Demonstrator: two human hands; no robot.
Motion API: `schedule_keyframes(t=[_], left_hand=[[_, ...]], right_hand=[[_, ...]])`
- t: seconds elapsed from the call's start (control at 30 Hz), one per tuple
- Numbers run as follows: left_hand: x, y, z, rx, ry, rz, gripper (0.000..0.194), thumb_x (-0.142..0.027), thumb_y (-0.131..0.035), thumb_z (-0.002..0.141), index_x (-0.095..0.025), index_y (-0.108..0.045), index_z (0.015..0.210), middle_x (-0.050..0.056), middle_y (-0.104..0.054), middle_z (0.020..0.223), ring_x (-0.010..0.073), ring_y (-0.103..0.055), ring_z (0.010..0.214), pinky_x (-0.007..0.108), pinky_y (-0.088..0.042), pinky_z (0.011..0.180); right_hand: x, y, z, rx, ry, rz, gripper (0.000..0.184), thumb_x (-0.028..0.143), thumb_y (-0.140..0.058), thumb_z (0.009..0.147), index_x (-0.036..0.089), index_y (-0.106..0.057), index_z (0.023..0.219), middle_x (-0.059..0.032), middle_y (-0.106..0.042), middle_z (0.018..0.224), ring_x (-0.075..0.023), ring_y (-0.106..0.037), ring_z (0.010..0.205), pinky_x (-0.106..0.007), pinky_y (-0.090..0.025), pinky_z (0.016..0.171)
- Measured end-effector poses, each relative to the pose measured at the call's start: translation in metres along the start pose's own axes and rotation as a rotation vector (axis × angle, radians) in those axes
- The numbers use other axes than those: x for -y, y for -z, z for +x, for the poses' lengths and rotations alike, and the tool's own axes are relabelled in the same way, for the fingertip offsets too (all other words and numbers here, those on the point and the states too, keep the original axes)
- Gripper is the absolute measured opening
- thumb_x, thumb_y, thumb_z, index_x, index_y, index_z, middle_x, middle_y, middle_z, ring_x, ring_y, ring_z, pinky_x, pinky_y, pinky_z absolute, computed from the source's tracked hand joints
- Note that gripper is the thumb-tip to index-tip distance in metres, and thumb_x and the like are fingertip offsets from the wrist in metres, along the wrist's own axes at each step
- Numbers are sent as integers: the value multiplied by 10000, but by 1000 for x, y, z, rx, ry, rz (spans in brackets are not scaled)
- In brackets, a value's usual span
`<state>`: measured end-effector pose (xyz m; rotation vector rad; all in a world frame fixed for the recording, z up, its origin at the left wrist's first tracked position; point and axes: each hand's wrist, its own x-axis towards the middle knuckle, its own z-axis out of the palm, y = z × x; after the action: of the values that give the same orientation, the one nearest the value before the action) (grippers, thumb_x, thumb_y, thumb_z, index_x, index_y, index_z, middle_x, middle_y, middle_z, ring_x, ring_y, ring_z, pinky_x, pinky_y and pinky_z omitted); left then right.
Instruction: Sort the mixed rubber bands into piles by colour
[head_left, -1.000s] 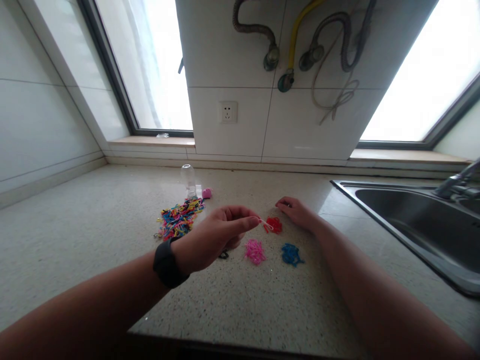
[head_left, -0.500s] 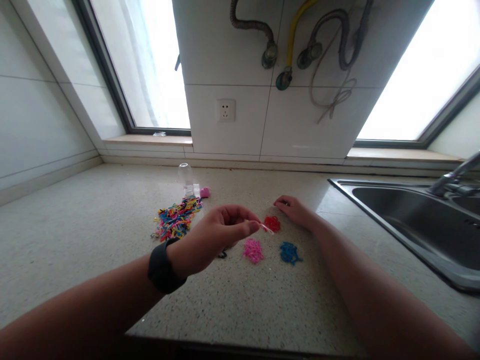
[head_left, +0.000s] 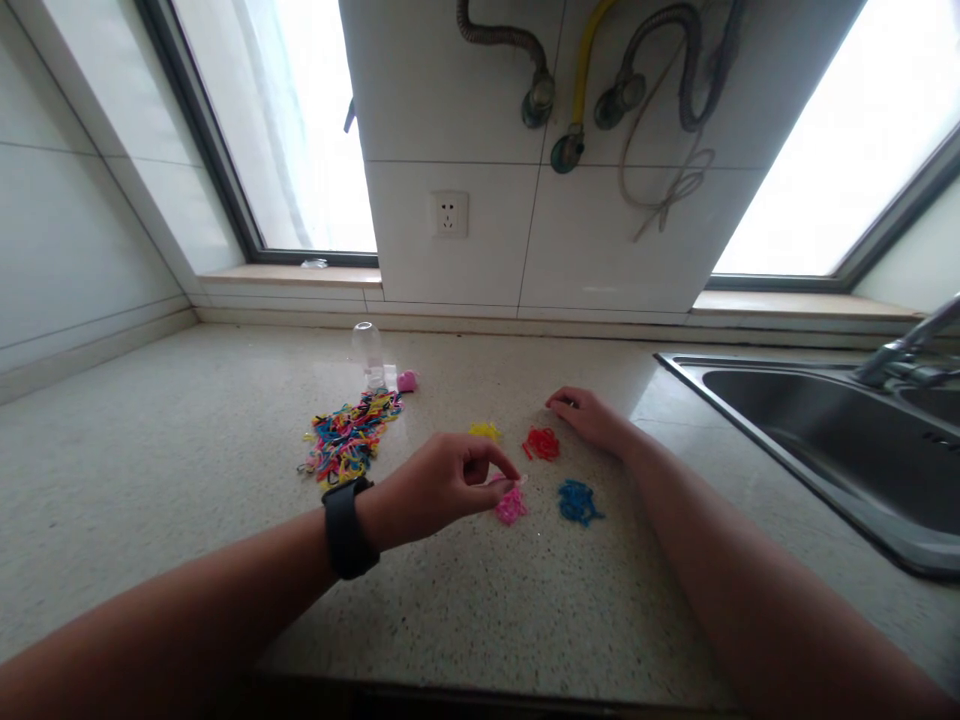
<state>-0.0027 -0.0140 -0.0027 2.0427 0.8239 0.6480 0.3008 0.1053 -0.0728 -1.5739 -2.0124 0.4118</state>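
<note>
My left hand [head_left: 469, 478], with a dark watch on the wrist, pinches a small pale rubber band [head_left: 523, 481] just over the pile of pink rubber bands [head_left: 511, 507], which its fingers partly cover. My right hand [head_left: 585, 414] rests on the counter behind the red rubber bands [head_left: 542, 443], its fingers curled in and nothing visible in them. Blue rubber bands [head_left: 577, 502] lie in a heap to the right of the pink ones. Beyond my left hand is a small yellow pile of bands [head_left: 484, 431].
A large mixed heap of coloured rubber bands [head_left: 351, 437] spreads on the left of the counter [head_left: 465, 620]. Behind it are a clear plastic bottle [head_left: 367, 352] and a pink cap [head_left: 406, 381]. A steel sink [head_left: 817, 440] is set in at the right.
My left hand has moved down and toward me, from in front of the red pile to the pink one, uncovering the yellow pile. My right hand has stayed in place.
</note>
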Motion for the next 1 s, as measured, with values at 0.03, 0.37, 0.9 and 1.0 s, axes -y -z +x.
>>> schedule_keyframes(t=[0.03, 0.37, 0.9, 1.0], left_hand=[[3, 0, 0, 2, -16, 91, 229, -362, -630, 877, -168, -720, 961, -64, -368, 575, 74, -305, 523, 227, -235, 495], [21, -5, 2, -2, -119, 438, 182, -302, -606, 905, -218, -739, 996, 23, -692, 805, 132, -566, 693, 267, -375, 659], [25, -4, 1, 113, -218, 644, 304, -350, -501, 965, -240, -692, 1175, 70, -740, 1005, 204, -680, 898, 299, -461, 744], [24, -5, 0, 108, -228, 656, 318, -356, -482, 975, -234, -679, 1193, 72, -739, 1006, 205, -684, 903, 298, -467, 749]], right_hand=[[1, 0, 0, 1, -4, 0, 217, 331, -551, 896, 218, -728, 946, -76, -750, 940, -211, -661, 851, -313, -509, 797], [5, 2, -1, 12, -10, -3, 212, 310, -541, 897, 209, -724, 937, -81, -749, 950, -214, -661, 857, -325, -504, 811], [3, 1, -1, 18, -19, -17, 201, 270, -528, 885, 223, -722, 905, -61, -750, 928, -211, -665, 853, -310, -496, 797], [2, 1, -1, 16, -20, -12, 204, 272, -525, 882, 220, -721, 908, -61, -747, 929, -209, -662, 850, -307, -493, 789]])
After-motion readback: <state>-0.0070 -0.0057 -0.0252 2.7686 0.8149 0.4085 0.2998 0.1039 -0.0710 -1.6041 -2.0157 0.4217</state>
